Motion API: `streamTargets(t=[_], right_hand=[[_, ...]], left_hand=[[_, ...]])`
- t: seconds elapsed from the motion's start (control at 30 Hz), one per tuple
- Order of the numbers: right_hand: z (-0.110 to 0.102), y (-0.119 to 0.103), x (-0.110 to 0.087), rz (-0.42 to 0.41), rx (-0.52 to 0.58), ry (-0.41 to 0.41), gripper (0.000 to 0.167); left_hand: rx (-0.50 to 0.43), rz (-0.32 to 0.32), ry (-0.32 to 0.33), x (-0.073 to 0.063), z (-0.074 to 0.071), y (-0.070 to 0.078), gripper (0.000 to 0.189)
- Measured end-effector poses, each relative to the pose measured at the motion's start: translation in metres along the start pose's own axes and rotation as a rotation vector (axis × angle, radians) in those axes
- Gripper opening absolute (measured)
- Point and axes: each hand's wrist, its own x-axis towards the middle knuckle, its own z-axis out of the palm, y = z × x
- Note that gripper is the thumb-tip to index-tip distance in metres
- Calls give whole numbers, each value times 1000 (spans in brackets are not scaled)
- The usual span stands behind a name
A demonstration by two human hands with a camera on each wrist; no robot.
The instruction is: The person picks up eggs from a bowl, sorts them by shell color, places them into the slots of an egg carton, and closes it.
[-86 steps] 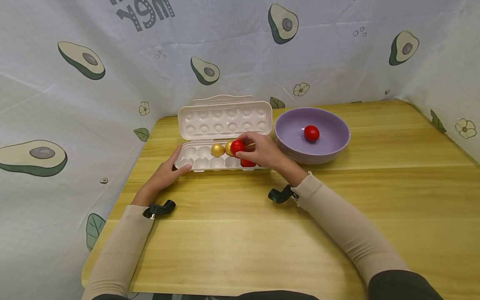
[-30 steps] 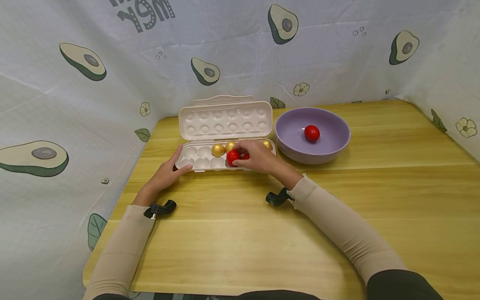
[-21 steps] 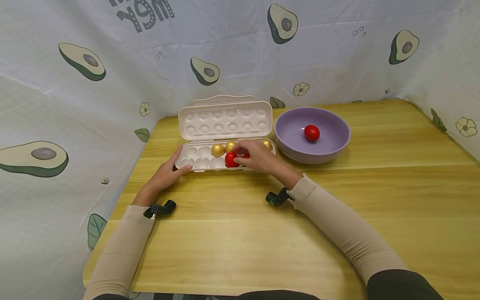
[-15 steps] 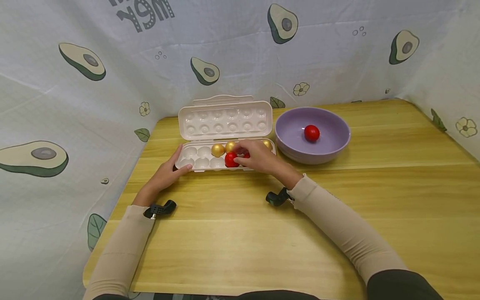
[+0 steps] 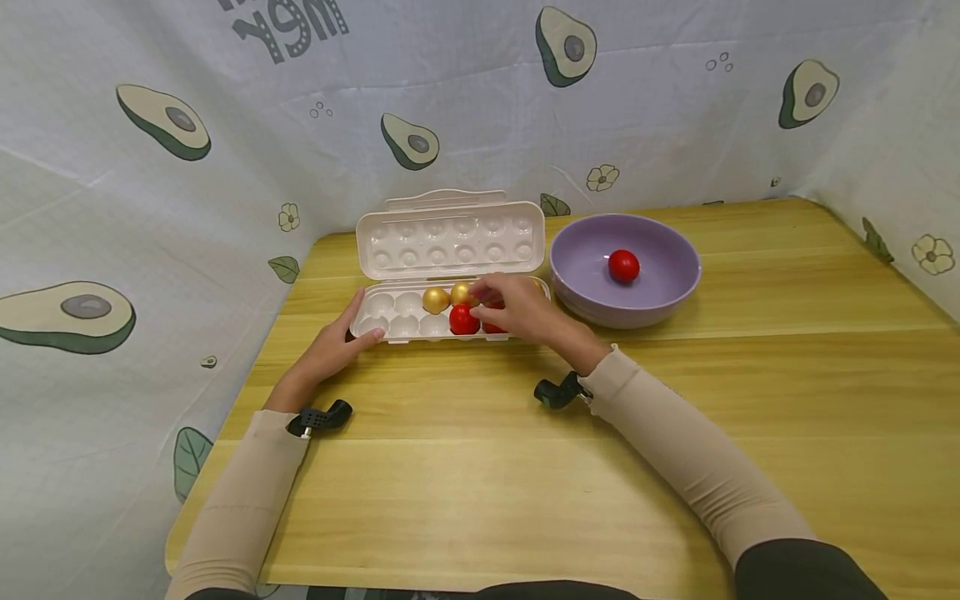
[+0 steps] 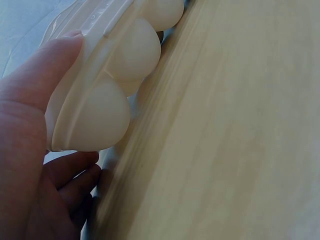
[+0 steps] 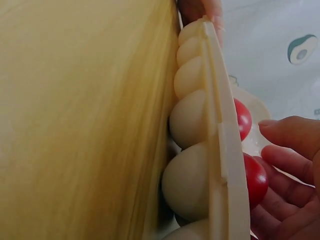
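Observation:
A pale plastic egg carton (image 5: 405,325) lies with its lid raised on the wooden table. Around its left end, my left hand (image 5: 333,343) grips the tray; the left wrist view shows the thumb (image 6: 55,65) on the rim and the fingers lower down. A red egg (image 5: 463,320) sits in the front row, a second red egg (image 5: 493,320) to its right, partly covered. Gold eggs (image 5: 436,300) stand in the back row. Just over the red eggs is my right hand (image 5: 521,308), its thumb apart from the nearer egg in the right wrist view, holding nothing.
To the carton's right stands a purple bowl (image 5: 626,312) with one red egg (image 5: 623,267) inside. Behind the table (image 5: 480,483) hangs a cloth (image 5: 480,75) printed with avocados. The raised lid (image 5: 450,242) stands behind the tray.
The right hand has lowered a red egg into the front row, let go of it, and drawn slightly up and right. My left hand has stayed on the carton.

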Motion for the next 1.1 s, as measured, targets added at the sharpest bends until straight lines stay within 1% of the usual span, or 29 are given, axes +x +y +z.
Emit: streamTargets(t=[0.17, 0.43, 0.53, 0.7, 0.83, 0.97, 1.1], right_hand=[[-6, 0, 0, 19, -4, 10, 31], [-22, 0, -1, 24, 46, 50, 35], [-29, 0, -2, 33, 69, 73, 35], [-42, 2, -5, 40, 96, 141, 32], [-54, 6, -8, 70, 94, 186, 32], [-67, 9, -15, 143, 87, 203, 35], [-78, 15, -17, 144, 74, 244, 36]], left_hand=[[4, 2, 0, 0, 0, 0, 90], [0, -2, 1, -1, 0, 0, 90], [5, 0, 2, -1, -1, 0, 89], [20, 11, 6, -1, -1, 0, 88], [21, 9, 5, 0, -1, 0, 88], [18, 0, 3, 0, -1, 0, 88], [17, -5, 2, 0, -2, 0, 88]])
